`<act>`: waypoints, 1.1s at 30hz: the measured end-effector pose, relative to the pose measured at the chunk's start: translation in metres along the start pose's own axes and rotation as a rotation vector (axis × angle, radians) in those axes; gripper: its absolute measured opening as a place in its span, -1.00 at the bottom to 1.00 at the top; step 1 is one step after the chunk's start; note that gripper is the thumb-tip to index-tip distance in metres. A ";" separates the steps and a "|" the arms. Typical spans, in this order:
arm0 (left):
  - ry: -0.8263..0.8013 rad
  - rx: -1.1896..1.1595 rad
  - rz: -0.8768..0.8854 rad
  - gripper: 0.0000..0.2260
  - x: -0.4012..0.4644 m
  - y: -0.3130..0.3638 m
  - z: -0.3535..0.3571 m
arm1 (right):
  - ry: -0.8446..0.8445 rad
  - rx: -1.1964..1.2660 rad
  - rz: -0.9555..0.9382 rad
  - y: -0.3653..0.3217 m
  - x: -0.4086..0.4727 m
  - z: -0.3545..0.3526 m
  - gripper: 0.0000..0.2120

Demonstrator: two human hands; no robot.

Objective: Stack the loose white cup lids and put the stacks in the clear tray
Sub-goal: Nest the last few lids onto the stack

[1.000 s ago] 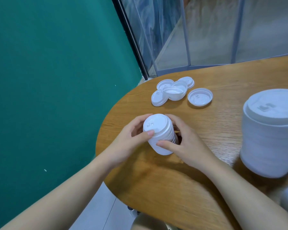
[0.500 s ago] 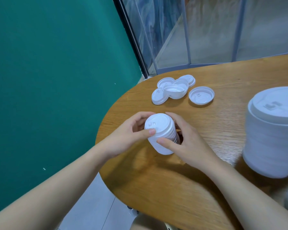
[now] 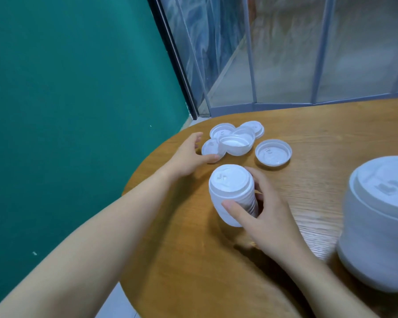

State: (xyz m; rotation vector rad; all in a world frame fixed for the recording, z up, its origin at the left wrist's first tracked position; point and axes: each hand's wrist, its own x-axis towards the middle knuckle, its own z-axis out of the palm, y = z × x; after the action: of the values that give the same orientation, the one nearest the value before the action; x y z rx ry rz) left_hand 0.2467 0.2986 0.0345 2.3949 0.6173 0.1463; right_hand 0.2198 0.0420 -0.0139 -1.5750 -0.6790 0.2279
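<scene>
Lid stack [image 3: 232,196] upright on the wooden surface [image 3: 184,260], gripped by right hand [image 3: 269,212] with thumb and fingers round it, left hand [image 3: 189,154] fingers spread, thumb touching the nearest of the loose lids [image 3: 233,141] just beyond, big stack [image 3: 377,226] far right.

1. Table [image 3: 308,138]: wood, visible grain, light satin sheen.
2. Loose lids [image 3: 233,140]: thin white plastic, smooth (slightly translucent).
3. Stack of lids [image 3: 231,193]: white plastic, ribbed sides.
4. Wall [image 3: 67,99]: matt green.
</scene>
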 end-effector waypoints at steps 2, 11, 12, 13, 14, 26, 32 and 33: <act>-0.003 0.016 0.005 -0.14 0.011 -0.003 0.005 | 0.006 0.006 0.000 0.002 0.001 0.000 -0.36; 0.060 0.069 0.040 -0.25 0.008 -0.011 -0.008 | 0.010 -0.005 0.024 0.002 0.001 0.002 -0.22; 0.066 0.074 0.041 -0.26 0.002 -0.011 -0.014 | 0.010 -0.003 0.025 0.001 0.001 0.002 -0.23; 0.072 0.079 0.041 -0.27 -0.005 -0.011 -0.021 | 0.009 -0.001 0.028 0.001 0.000 0.001 -0.25; 0.077 0.079 0.045 -0.28 -0.013 -0.011 -0.027 | 0.007 0.006 0.030 0.000 0.000 0.001 -0.28; -0.039 -0.163 0.199 -0.45 -0.119 0.037 -0.057 | -0.018 0.033 0.019 -0.005 -0.002 0.000 -0.37; -0.088 -0.118 0.257 -0.49 -0.128 0.050 -0.045 | -0.036 0.047 0.017 -0.008 -0.003 -0.002 -0.39; -0.088 -0.110 0.259 -0.49 -0.128 0.051 -0.043 | -0.036 0.049 0.015 -0.008 -0.003 -0.002 -0.40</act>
State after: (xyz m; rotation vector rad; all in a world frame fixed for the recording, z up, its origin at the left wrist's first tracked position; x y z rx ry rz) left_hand 0.1431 0.2291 0.1059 2.3514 0.2505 0.1795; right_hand 0.2163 0.0380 -0.0067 -1.5330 -0.6853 0.2825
